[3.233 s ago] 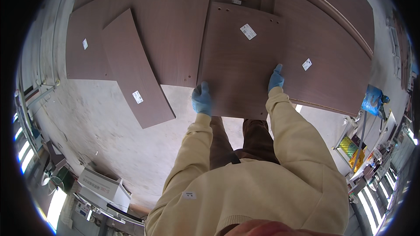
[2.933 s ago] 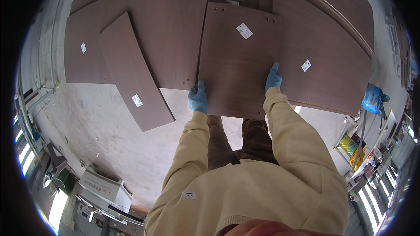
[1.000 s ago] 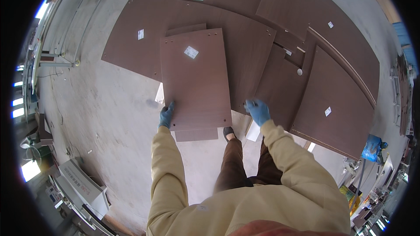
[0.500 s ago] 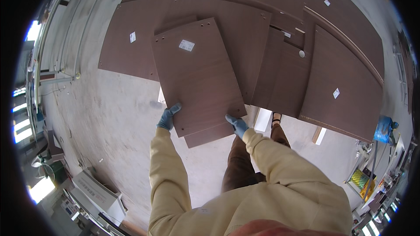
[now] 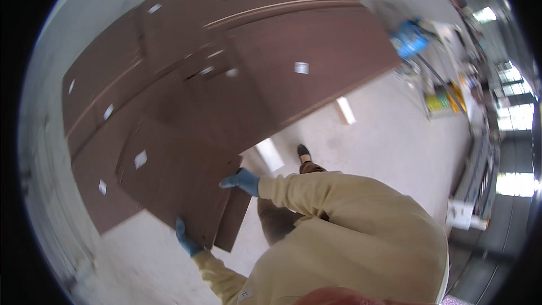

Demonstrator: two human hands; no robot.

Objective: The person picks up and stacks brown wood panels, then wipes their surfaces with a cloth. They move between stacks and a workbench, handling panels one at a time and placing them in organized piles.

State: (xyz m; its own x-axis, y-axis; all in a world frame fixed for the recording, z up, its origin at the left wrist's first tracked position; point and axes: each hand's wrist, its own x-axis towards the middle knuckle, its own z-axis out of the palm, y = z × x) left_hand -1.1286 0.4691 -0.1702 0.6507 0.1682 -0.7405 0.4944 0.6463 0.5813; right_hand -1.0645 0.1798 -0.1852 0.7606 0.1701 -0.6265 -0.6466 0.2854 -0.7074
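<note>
A dark brown rectangular board (image 5: 178, 178) with a white label slants out in front of me, gripped at the end nearest my body. My left hand (image 5: 187, 238), in a blue glove, is closed on its left edge near the corner. At the other near corner, my blue-gloved right hand (image 5: 243, 182) clasps the right edge, thumb on top. A second brown board (image 5: 232, 225) juts out from under the first, beside my right hand. The undersides and most of my fingers are hidden beneath the boards.
Large brown panels (image 5: 322, 39) with white labels lie spread ahead, propped on pale blocks (image 5: 270, 155) above a grey floor (image 5: 384, 130). A blue object (image 5: 409, 39) stands beyond their right corner, near a cluttered rack with yellow items (image 5: 443, 100). My foot (image 5: 304, 151) is by a block.
My view has swung to the right, so the panels now appear turned and further left. Both hands keep hold of the board, which has turned with me. The picture is more blurred.
</note>
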